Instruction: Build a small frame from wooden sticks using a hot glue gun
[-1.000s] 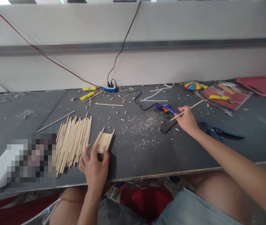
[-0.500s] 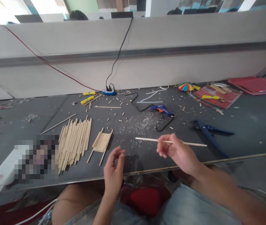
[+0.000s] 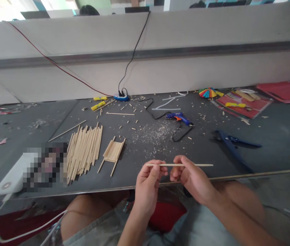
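Note:
A thin wooden stick (image 3: 170,165) lies level across both hands, above the table's front edge. My left hand (image 3: 148,181) pinches its left end between thumb and fingers. Further right, my right hand (image 3: 191,176) holds the same stick with thumb and fingertips, and the far end sticks out past it. To the left is a pile of similar sticks (image 3: 85,150) laid side by side. Between the pile and my hands rests a small frame of glued sticks (image 3: 113,152), with two longer legs toward me.
A blue glue gun (image 3: 178,117) lies behind my hands, its cord running to a blue power strip (image 3: 121,97). At right is a blue cutter tool (image 3: 233,147). Offcuts and shavings litter the dark table (image 3: 145,150). A white power bank (image 3: 12,174) lies front left.
My left hand has moved right and taken hold of the stick's left end. My right hand has come lower with the stick, which is now level. The view has shifted slightly.

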The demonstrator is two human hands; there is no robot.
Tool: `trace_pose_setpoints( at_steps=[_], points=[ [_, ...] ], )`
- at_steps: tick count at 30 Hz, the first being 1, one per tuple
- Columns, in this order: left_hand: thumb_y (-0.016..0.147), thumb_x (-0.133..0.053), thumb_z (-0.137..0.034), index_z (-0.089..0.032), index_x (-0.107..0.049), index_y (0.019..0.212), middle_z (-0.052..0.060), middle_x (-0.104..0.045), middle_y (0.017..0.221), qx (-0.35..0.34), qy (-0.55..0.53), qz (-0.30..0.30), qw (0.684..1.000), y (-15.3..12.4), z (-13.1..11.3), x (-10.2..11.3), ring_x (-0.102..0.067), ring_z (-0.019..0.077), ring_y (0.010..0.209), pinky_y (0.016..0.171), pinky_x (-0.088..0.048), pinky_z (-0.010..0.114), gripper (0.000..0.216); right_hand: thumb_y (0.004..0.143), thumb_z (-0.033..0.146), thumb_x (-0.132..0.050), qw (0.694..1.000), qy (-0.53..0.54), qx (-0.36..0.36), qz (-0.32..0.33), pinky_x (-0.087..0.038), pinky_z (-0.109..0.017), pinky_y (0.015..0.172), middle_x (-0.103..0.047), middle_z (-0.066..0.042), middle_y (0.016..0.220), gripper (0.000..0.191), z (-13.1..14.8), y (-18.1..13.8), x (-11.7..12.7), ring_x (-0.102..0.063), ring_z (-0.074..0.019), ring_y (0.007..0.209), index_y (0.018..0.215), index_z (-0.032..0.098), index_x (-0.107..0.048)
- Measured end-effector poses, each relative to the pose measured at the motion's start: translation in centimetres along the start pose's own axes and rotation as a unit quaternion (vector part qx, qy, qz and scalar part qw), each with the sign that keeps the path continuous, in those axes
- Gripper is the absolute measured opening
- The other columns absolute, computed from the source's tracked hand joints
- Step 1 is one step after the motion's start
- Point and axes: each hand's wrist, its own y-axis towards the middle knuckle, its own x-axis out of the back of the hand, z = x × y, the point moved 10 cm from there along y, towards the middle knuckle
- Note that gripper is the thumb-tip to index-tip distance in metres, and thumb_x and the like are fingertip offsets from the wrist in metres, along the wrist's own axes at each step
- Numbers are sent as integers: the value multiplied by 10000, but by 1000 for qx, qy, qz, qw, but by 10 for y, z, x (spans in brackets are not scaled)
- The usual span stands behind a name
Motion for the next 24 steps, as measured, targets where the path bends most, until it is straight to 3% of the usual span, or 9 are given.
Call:
trace_pose_setpoints(
  at_steps=[4,8,13,15,18,22,24],
  points=[
    [743,-698,-249,-147,-682,842,28,-679,839,-12,-3,-43,999,6,-1,13,-640,106,752,730,-522,200,143,807,420,-622,997,-4,38,-66,-444,-278,658,-625,9,654,205,7,3,18,-592,-139,654,809,215,-614],
    [769,-671,-262,-151,-659,852,47,-697,885,-23,-41,-66,997,17,-7,27,-658,130,845,831,-521,255,139,799,388,-639,993,-11,73,-93,-454,-261,633,-613,18,655,171,21,4,32,-592,-128,657,820,219,-629],
    [801,-631,-236,-146,-635,888,64,-704,928,-17,-75,-115,990,27,-16,52,-671,159,882,870,-523,320,125,738,354,-688,975,-148,90,-141,-464,-259,628,-633,8,714,176,77,13,72,-601,-131,669,831,220,-622],
    [802,-628,-227,-139,-632,893,67,-705,905,-9,-75,-132,988,28,-17,62,-678,171,862,841,-538,330,127,704,367,-691,940,-243,128,-204,-469,-266,663,-648,-18,786,220,119,15,104,-614,-149,742,840,211,-617],
    [799,-628,-220,-137,-629,892,61,-704,871,7,-73,-144,987,27,-14,72,-683,174,829,788,-555,318,125,669,371,-654,850,-373,180,-326,-458,-295,698,-643,-45,844,234,181,10,153,-611,-173,790,822,206,-588],
    [786,-637,-229,-143,-621,897,51,-695,836,25,-70,-137,988,25,-7,74,-681,173,806,752,-561,313,142,658,298,-635,779,-455,160,-401,-392,-335,770,-616,-78,913,183,225,4,202,-567,-203,877,810,204,-595],
    [779,-642,-238,-147,-614,892,45,-685,814,31,-70,-126,989,26,-4,72,-677,176,799,768,-559,337,148,635,305,-670,743,-503,130,-422,-343,-370,821,-606,-103,956,247,236,-1,220,-536,-237,938,854,210,-608]
  ],
)
